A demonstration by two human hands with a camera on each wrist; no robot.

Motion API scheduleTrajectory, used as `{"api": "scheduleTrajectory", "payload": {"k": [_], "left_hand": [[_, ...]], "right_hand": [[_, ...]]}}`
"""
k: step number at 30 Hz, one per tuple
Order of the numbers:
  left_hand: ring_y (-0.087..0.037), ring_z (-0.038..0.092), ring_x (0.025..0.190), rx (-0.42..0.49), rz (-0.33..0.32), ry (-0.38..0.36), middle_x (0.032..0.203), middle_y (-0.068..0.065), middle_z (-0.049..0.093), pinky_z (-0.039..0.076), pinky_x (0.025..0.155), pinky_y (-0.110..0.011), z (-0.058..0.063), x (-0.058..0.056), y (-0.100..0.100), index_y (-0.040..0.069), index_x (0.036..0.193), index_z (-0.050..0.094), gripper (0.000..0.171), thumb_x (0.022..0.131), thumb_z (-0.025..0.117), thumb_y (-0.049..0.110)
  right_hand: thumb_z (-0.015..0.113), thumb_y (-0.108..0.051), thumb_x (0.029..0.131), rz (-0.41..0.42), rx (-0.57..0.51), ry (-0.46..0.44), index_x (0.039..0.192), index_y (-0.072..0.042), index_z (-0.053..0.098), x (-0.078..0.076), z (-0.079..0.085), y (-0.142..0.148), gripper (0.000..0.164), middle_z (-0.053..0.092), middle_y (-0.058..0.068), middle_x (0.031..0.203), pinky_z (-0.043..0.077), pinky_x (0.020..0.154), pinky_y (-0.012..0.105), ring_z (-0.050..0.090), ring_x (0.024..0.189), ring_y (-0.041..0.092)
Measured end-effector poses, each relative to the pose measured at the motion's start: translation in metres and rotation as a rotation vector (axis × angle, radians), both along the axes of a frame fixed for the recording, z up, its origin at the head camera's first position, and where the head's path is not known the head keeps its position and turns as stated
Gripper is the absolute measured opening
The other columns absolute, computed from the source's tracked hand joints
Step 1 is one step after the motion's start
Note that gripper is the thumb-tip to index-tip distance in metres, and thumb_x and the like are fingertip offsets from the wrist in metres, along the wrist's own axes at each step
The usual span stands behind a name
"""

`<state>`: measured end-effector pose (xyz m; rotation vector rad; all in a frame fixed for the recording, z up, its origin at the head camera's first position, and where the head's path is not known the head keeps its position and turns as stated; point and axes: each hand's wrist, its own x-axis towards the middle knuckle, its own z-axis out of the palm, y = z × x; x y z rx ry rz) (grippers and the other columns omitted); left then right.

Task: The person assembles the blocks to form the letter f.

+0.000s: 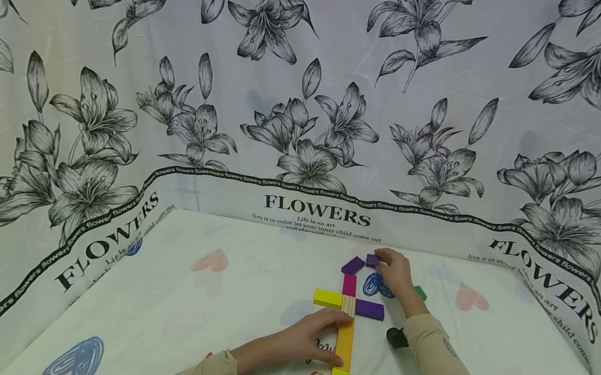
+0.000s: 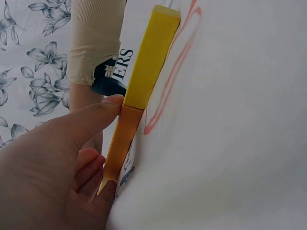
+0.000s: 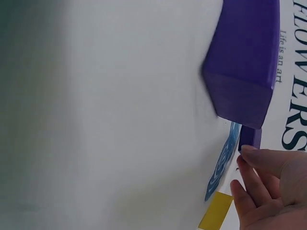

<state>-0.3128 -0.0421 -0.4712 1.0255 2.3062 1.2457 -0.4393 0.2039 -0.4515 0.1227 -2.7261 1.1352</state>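
My left hand (image 1: 304, 339) holds the orange block (image 1: 345, 346) along its length, thumb near one end and a finger near the other. In the left wrist view the orange block (image 2: 122, 139) meets a yellow block (image 2: 152, 57) end to end. My right hand (image 1: 394, 272) pinches a small purple block (image 1: 372, 260) at the top of the row; its fingertips grip that small purple block (image 3: 250, 136) in the right wrist view. Beside it lies a slanted purple block (image 1: 353, 265). Below are a magenta block (image 1: 349, 285) and a plain wood block (image 1: 349, 305).
A yellow block (image 1: 326, 298) and a longer purple block (image 1: 370, 309) stick out either side of the wood block. Partly hidden behind the right wrist is a green block (image 1: 421, 292). The white printed cloth (image 1: 245, 315) rises into a flowered curtain (image 1: 307, 122) behind.
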Motion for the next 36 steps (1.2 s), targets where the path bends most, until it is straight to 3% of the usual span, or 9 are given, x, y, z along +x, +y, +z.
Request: {"api": "scheduleTrajectory", "payload": {"k": [25, 36], "left_hand": [[-0.005, 0.044, 0.133, 0.005, 0.004, -0.016, 0.144, 0.01, 0.048, 0.037, 0.115, -0.025, -0.0011, -0.0008, 0.0007, 0.023, 0.142, 0.045, 0.066, 0.084, 0.076, 0.034], [-0.006, 0.044, 0.134, 0.003, 0.0, 0.01, 0.145, 0.011, 0.048, 0.037, 0.115, -0.024, -0.0015, -0.0007, -0.0004, 0.023, 0.143, 0.044, 0.067, 0.084, 0.075, 0.035]], "right_hand": [[0.056, 0.011, 0.088, 0.019, -0.001, -0.002, 0.129, 0.006, 0.055, 0.0003, -0.0019, -0.0009, 0.041, 0.058, 0.025, 0.133, 0.042, 0.109, 0.049, 0.053, 0.128, 0.041], [0.056, 0.009, 0.089, 0.025, 0.024, -0.017, 0.13, 0.004, 0.055, -0.0005, -0.0039, -0.0004, 0.041, 0.058, 0.024, 0.134, 0.043, 0.109, 0.05, 0.053, 0.128, 0.04]]}}
